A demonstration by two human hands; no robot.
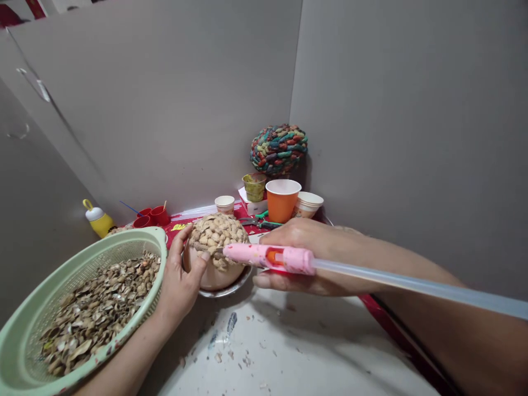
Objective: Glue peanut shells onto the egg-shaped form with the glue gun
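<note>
My right hand (297, 233) is wrapped round a pink hot glue gun (251, 255), with a long translucent glue stick (396, 281) running out of its back end. The glue gun's tip meets the shell-covered side of a round, pale form (214, 279), whose top is covered with peanut shells (218, 231). Its lower part is bare. My left hand (181, 275) grips the form's left side, thumb in front and fingers toward the back. A shiny metal dish (231, 290) shows under the form.
At left stands a green basket (160, 242) of loose shells (103, 308). Behind are red cups (160, 215), a yellow bottle (101, 221), an orange cup (282, 203), paper bowls (308, 203), pliers (258, 221) and a colourful shell-covered ball (279, 148). Shell bits litter the white table (289, 352); grey panels surround it.
</note>
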